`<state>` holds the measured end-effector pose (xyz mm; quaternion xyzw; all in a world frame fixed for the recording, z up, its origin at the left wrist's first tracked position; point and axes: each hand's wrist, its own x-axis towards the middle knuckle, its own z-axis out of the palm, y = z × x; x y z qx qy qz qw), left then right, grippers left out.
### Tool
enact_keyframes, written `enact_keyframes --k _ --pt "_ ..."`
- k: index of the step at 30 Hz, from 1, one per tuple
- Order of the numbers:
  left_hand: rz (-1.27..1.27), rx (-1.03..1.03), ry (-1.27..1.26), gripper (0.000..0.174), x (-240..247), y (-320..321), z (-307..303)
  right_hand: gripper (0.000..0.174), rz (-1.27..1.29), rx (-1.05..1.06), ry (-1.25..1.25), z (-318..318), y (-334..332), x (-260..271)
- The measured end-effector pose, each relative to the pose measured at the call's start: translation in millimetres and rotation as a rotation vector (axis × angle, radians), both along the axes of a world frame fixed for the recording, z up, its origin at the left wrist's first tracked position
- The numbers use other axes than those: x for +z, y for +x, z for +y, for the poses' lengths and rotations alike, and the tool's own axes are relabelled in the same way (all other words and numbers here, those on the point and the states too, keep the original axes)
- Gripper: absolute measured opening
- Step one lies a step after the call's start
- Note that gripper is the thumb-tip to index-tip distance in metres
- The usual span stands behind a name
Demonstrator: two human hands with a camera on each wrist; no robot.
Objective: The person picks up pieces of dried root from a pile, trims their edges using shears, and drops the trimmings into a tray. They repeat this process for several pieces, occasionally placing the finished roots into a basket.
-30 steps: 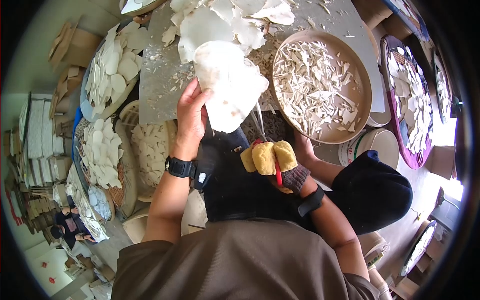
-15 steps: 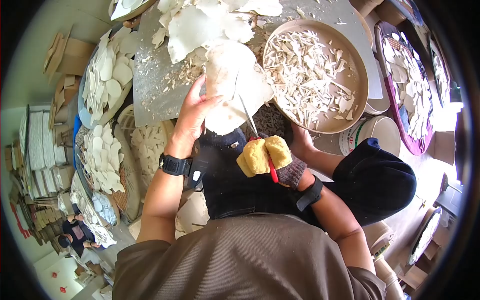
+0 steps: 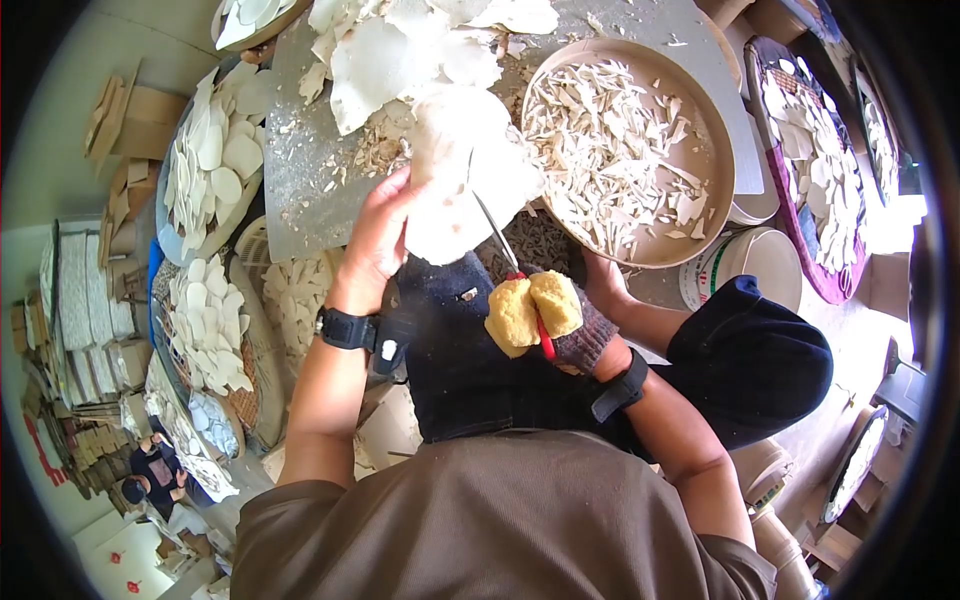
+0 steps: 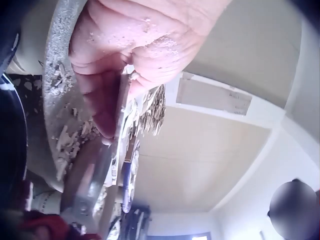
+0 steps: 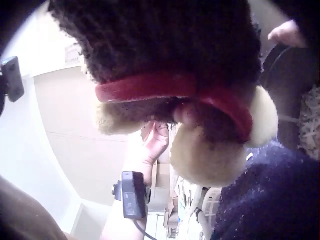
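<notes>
My bare left hand (image 3: 380, 230) pinches a flat, irregular whitish sheet (image 3: 450, 225) by its left edge, thumb on top. In the left wrist view the sheet (image 4: 121, 107) appears edge-on between thumb and fingers. My right hand (image 3: 555, 325) wears a dark knitted glove (image 5: 165, 40) with thick yellow foam pads (image 3: 512, 312) around the fingers. It grips red-handled scissors (image 3: 497, 238), one blade lying across the sheet's face from the lower right. Close to the left fingertips is the broad metal blade (image 4: 85, 175). Red handle loops (image 5: 145, 91) run beneath the glove in the right wrist view.
Beyond the hands, a metal table (image 3: 300, 190) carries a pile of large whitish sheets (image 3: 385, 65) and scraps. A round tray (image 3: 722, 170) of cut slivers stands right. Baskets of trimmed pieces (image 3: 205, 315) line the left. Another person (image 3: 158, 468) is at far lower left.
The scissors have moved up and left from beside the sheet's lower right edge onto it, one blade now across its face. The left hand keeps its hold; the sheet has turned slightly.
</notes>
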<state>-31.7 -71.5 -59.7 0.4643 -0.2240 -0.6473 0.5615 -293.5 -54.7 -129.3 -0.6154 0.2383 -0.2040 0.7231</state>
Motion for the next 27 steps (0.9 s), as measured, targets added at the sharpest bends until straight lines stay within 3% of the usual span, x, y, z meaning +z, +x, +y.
enact_keyframes --k 2,4,6,7,10,12,13,14,16,19,23,26,27 --pt "-0.005 0.017 -0.025 0.033 13.0 5.5 -4.8 0.032 0.075 0.015 -0.035 -5.6 -2.1 6.9" --pt "-0.001 0.101 -0.106 0.035 29.3 12.7 -10.0 0.031 -0.182 0.000 0.662 -20.1 -10.5 7.6" --pt "-0.156 0.133 -0.226 0.028 33.0 27.7 -17.3 0.030 -0.298 -0.019 0.935 -23.0 -8.9 9.5" --pt "-0.272 0.142 -0.277 0.025 30.7 33.4 -18.7 0.029 -0.284 -0.033 0.859 -16.1 -6.6 12.7" --pt "-0.660 0.144 -0.404 0.019 16.4 53.0 -21.6 0.031 -0.412 0.034 0.986 -15.3 -8.9 0.8" --pt "-0.860 0.177 -0.378 0.021 3.7 57.9 -19.9 0.033 -0.016 0.089 0.146 -4.3 -11.8 -20.5" --pt "-1.075 0.151 -0.404 0.022 1.1 57.2 -18.2 0.035 -0.177 0.076 0.377 -6.0 -12.8 -25.8" --pt "-1.028 0.169 -0.397 0.022 -1.8 55.8 -15.2 0.039 -0.333 0.063 0.612 -7.7 -13.8 -31.1" --pt "-0.930 0.200 -0.380 0.022 -7.9 50.7 -6.8 0.046 -0.691 0.127 1.358 -19.8 -17.0 -34.0" --pt "-0.917 0.291 -0.364 0.022 -10.2 49.7 2.9 0.038 0.070 0.057 -0.029 -4.3 -12.1 -18.7" --pt "-0.795 0.365 -0.420 0.021 -5.4 48.5 7.1 0.035 -0.159 0.031 0.451 -5.0 -4.9 -18.4" --pt "-0.850 0.345 -0.499 0.021 -2.0 42.1 8.5 0.033 -0.373 0.040 0.730 -9.0 0.9 -4.8" --pt "-0.769 0.321 -0.430 0.018 -6.2 44.2 10.9 0.032 -0.468 0.076 0.834 -10.2 4.1 -9.7"
